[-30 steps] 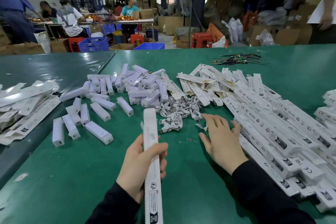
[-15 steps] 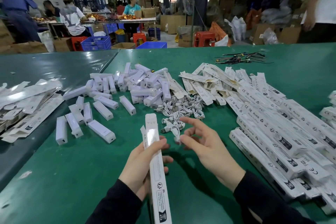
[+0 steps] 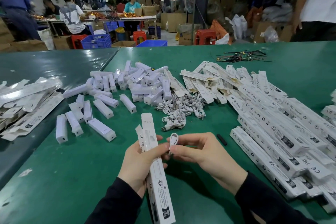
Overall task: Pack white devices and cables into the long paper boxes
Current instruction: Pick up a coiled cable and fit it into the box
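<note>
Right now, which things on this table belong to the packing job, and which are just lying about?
Job:
left hand holding long paper box
right hand pinching white cable
white devices
cable pile
box stack

Lying about:
dark wire bundle
black cap

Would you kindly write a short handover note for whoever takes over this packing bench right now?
Left hand: grips one long paper box, its top flaps open, tilted away from you.
Right hand: pinches a coiled white cable right beside the box's upper part; it is not in yet.
Supplies: white devices piled ahead and to the left, cable heap in the middle, flat unfilled boxes behind it.
Done: closed boxes stacked on the right.
Left: insert this cable and close the flaps; I cannot tell if a device is already inside. Then carry on through the piles.
</note>
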Motion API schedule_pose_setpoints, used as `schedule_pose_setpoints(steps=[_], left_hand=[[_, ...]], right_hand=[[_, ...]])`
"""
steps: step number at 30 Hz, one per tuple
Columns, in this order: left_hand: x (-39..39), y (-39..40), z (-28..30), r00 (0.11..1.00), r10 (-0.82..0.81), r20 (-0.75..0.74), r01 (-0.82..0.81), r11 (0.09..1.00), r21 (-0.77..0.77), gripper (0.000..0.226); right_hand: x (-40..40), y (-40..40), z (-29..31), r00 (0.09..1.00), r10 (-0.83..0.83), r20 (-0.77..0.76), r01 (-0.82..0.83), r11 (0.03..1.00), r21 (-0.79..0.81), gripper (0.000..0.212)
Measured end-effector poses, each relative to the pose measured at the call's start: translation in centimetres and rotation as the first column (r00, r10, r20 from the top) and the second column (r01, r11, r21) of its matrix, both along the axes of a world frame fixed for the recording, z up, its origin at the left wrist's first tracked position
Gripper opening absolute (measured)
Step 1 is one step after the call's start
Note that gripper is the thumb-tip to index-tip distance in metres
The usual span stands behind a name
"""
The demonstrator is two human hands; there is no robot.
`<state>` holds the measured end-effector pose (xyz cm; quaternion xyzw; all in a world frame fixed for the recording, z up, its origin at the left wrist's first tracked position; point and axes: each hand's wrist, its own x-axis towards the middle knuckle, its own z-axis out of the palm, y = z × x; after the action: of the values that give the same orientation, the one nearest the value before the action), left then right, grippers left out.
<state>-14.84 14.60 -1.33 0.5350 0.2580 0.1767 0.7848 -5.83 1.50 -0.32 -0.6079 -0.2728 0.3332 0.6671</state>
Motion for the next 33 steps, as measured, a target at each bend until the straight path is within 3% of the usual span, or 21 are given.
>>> schedule_pose_setpoints(steps=[3,6,9,12,18,24,29,33], left_hand=[[0.1,0.0,-0.2,1.0,0.013,0.01,-0.013,0.999,-0.029,0.03],[0.2,0.2,-0.1,1.0,0.004,0.009,-0.003,0.992,-0.123,0.034],[0.2,0.2,0.1,0.998,-0.056,0.002,0.056,0.978,-0.203,0.035],[0.2,0.2,0.1,0.998,-0.065,-0.014,0.059,0.966,-0.252,0.039],[-0.1,0.4,0.5,0.994,-0.09,-0.056,0.079,0.982,-0.169,0.053],[-0.2,0.5,0.6,0.985,-0.147,-0.091,0.135,0.983,-0.127,0.047],[-0.3,0.3,1.1,0.987,-0.132,-0.086,0.116,0.979,-0.168,0.043],[-0.9,1.4,1.6,0.969,-0.238,0.061,0.245,0.922,-0.3,0.052]], right_hand=[[0.2,0.1,-0.5,0.994,-0.077,0.073,0.076,0.997,0.01,0.011],[0.1,0.4,-0.9,0.929,-0.237,0.284,0.227,0.971,0.071,0.01],[-0.3,0.3,-1.2,0.856,-0.257,0.448,0.199,0.964,0.174,0.011],[-0.4,0.1,-1.0,0.774,-0.245,0.583,0.172,0.969,0.178,0.011],[-0.1,-0.5,0.1,0.935,-0.046,0.353,0.042,0.999,0.021,0.052],[1.0,-1.4,1.3,0.958,0.138,0.252,-0.127,0.99,-0.062,0.033],[1.8,-1.7,1.5,0.97,0.038,0.24,-0.031,0.999,-0.033,0.047],[2.8,-1.9,1.6,0.954,-0.248,0.171,0.235,0.968,0.089,0.031]])
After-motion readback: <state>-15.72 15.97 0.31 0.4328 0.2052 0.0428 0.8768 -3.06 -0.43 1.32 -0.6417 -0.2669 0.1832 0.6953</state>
